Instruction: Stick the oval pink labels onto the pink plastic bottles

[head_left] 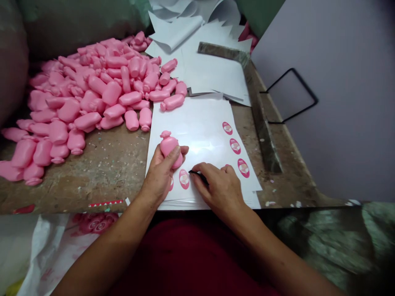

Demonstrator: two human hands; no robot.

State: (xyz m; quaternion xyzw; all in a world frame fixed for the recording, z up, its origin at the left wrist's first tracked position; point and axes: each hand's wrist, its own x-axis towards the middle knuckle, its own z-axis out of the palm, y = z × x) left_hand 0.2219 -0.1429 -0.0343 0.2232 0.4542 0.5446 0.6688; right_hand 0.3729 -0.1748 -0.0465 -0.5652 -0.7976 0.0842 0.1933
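Left fingers (pixel 184 150) gripping pink bottle (pixel 169 146), right fingers (pixel 203 166) pinching black tool (pixel 199 175) (sticker (pixel 184 179) alongside)

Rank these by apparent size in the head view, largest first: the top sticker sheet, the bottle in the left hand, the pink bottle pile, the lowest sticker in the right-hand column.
1. Bottle pile
2. Sticker sheet, partly covered
3. Held bottle, partly covered
4. Lowest sticker

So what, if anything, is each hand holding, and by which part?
The left hand holds a pink bottle by its body; the right hand pinches a black tool near its exposed end.
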